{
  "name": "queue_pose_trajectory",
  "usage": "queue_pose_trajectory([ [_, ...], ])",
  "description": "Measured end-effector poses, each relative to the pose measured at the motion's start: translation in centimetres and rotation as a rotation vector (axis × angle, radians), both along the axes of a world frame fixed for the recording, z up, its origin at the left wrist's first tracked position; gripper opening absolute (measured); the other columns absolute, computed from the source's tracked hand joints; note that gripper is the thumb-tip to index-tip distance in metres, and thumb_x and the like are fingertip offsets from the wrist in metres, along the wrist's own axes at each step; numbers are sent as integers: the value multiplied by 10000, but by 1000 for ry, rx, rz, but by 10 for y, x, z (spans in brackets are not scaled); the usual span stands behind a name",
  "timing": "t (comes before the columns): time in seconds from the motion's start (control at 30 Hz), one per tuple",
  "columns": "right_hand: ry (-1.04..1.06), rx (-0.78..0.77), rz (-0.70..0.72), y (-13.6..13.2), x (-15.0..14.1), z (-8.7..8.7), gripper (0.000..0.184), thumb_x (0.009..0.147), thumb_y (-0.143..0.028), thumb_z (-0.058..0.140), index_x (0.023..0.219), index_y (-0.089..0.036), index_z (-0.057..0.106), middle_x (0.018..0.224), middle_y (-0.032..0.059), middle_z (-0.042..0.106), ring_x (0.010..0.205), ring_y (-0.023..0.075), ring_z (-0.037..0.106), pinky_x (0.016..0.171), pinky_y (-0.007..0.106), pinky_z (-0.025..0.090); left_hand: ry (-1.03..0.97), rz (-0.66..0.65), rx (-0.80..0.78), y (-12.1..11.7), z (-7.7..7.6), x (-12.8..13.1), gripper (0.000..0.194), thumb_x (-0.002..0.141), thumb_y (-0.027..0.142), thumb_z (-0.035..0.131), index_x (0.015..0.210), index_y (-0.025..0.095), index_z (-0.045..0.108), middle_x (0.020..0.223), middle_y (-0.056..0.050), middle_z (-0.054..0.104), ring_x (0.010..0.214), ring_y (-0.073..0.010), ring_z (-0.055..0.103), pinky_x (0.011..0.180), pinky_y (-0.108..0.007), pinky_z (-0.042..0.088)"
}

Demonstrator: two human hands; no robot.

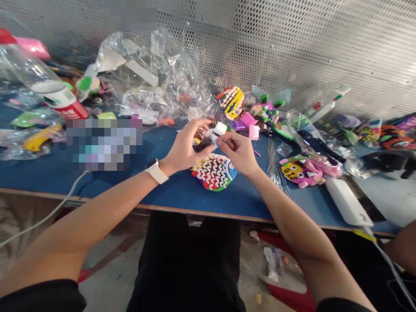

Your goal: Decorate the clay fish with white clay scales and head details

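Above the blue table [48, 173], my left hand [186, 145] and my right hand [238, 151] meet, fingers pinched together around a small clear plastic packet [209, 138] with something dark inside. A white clay block [220, 128] sits right by the fingertips. Just below the hands lies a colourful fish-shaped clay piece [214, 172] covered in white scale shapes. A white watch [156, 171] is on my left wrist.
Crumpled clear wrappers [152, 82] are piled at the back against a perforated metal wall. A plastic bottle [45, 84] lies at left. Clay figures, including a tiger face [300, 170] and a striped piece [232, 102], sit at right. A white cable [45, 216] hangs off the front edge.
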State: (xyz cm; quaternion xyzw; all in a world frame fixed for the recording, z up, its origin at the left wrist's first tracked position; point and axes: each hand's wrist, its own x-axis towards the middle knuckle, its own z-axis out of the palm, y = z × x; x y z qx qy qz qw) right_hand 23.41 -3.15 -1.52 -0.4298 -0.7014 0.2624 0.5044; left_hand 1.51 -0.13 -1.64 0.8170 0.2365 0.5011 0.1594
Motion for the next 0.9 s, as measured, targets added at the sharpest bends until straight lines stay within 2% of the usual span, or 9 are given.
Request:
queue_pose_trajectory([
  [0.1,-28,29,-22,-1,1,1,222,974,-433,746,920,-218,744,617,-84,303,565,117,292,570,297,266,-81,-72,-170,0,0,2,419,1025,453,706,1317,164,625,1042,-77,768,887,-153,748,814,-265,623],
  [0.17,-41,42,-42,-2,1,1,205,991,-416,727,932,-221,739,621,-82,303,565,121,302,571,298,282,-65,-72,-200,0,2,2,339,1029,468,702,1167,159,694,969,-63,780,837,-146,742,792,-257,612],
  [0.27,-94,130,-92,-5,0,2,177,1030,-385,679,959,-229,723,653,-64,345,594,138,366,600,307,341,20,-28,-122,0,6,0,295,1037,458,692,1024,167,742,949,-56,784,817,-150,723,781,-270,588],
  [0.4,-228,309,-124,-10,-1,7,195,1084,-362,597,962,-250,701,736,-16,457,667,172,458,662,339,432,153,31,86,-1,9,-3,191,1083,324,627,1023,177,733,955,-55,747,889,-182,709,836,-320,570],
  [0.53,-227,344,-164,-13,-4,10,185,1085,-374,614,977,-256,708,732,-18,455,662,174,464,657,345,444,175,82,243,-3,9,-2,129,1095,210,574,1028,185,682,978,-67,708,962,-206,684,887,-358,571],
  [0.73,-238,305,-125,-12,-3,10,161,1050,-323,667,916,-253,722,688,-28,446,651,168,447,661,344,440,178,80,276,-6,9,-1,96,1081,170,563,1031,197,641,969,-62,681,957,-204,676,900,-356,581],
  [0.9,-322,396,-92,-12,-1,8,107,1044,-251,668,966,-245,741,773,-8,563,615,141,451,632,319,451,221,63,268,-6,10,-1,96,1085,197,551,1024,202,625,976,-66,668,950,-209,659,881,-362,579],
])
